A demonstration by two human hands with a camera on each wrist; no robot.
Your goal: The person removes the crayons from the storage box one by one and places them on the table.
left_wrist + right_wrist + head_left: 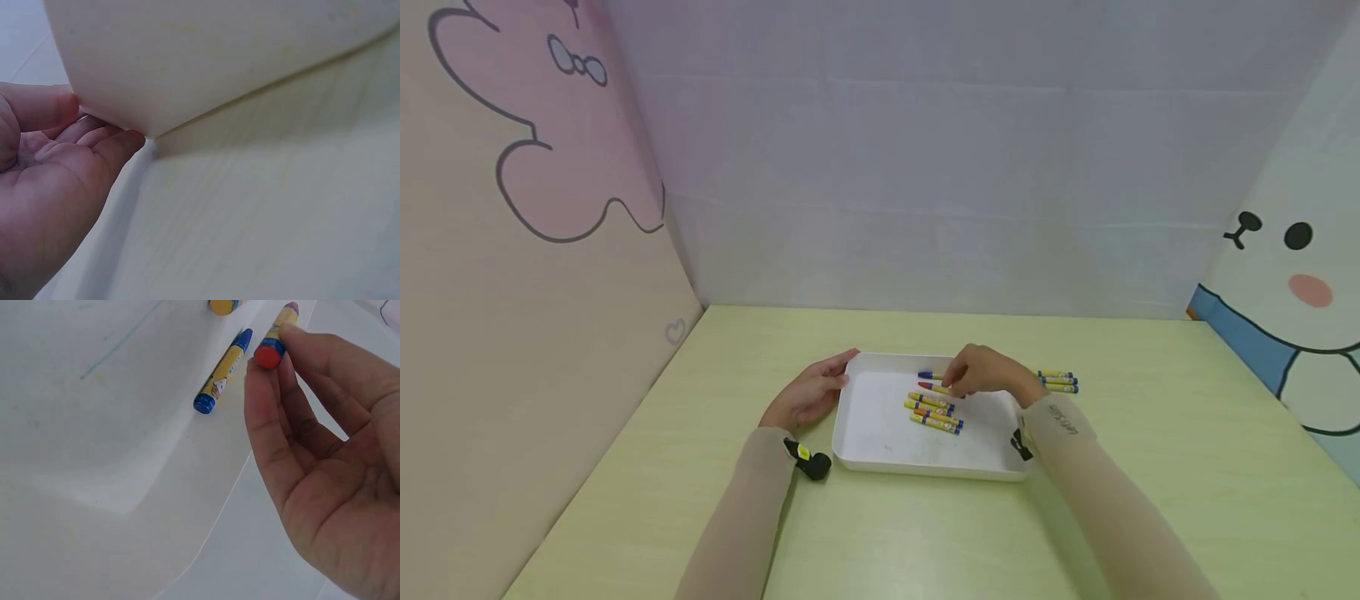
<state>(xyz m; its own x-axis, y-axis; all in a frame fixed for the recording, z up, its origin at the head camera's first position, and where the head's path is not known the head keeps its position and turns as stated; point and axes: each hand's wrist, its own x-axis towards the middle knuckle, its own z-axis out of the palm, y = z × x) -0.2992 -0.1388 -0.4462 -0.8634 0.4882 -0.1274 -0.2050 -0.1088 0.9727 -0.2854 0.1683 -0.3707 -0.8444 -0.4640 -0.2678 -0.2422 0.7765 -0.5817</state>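
Observation:
A shallow white tray (pixel 880 446) lies on the table. My left hand (pixel 811 392) grips its left side; in the left wrist view the thumb (pixel 53 107) presses the outer wall and the fingers reach to its lower edge. Over the tray's far right part, my right hand (pixel 988 369) pinches a red crayon (pixel 275 340) with a yellow wrapper between thumb and fingers. A blue crayon (pixel 222 372) lies in the tray just beside that hand. Nearer the tray's middle, several yellow-wrapped crayons (pixel 935 424) lie roughly side by side, one with an orange tip.
Several more crayons (pixel 1060 382) lie on the table (pixel 1150 467) right of the tray, partly hidden behind the right wrist. A pale cloth backdrop (pixel 925 192) stands behind the table, with printed cartoon panels on both sides. A green streak (pixel 122 344) marks the tray floor.

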